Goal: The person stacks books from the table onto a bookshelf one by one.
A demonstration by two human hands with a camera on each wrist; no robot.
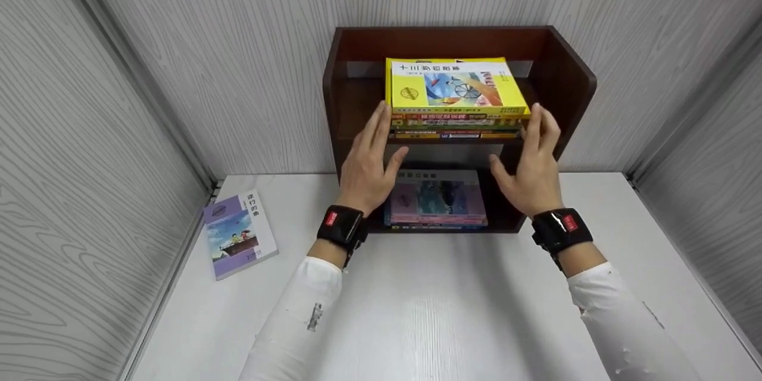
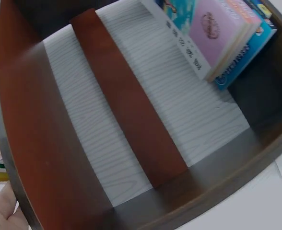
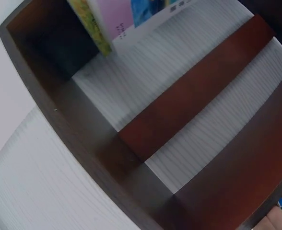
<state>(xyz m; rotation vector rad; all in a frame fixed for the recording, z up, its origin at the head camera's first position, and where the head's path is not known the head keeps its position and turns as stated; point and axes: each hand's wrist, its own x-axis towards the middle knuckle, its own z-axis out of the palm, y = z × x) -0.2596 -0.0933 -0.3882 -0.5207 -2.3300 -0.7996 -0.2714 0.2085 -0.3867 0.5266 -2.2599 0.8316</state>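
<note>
A stack of several books point(image 1: 458, 86), a yellow one with a white band on top, lies flat on the upper shelf of a dark brown bookshelf point(image 1: 580, 86). My left hand point(image 1: 368, 169) stands at the stack's left end, fingers extended and fingertips right at the spines. At the opposite end my right hand point(image 1: 536, 172) mirrors it, fingers slightly bent, thumb apart. Only fingers of the left hand point(image 2: 2, 211) and right hand point(image 3: 273, 220) show in the wrist views, beside the upper shelf's edge.
Another pile of books point(image 1: 440, 193), a purple and white one on top, lies on the lower shelf. A purple and white book point(image 1: 238, 235) lies apart on the white table point(image 1: 417, 309) at left. Grey wood-patterned walls point(image 1: 208, 71) enclose the table.
</note>
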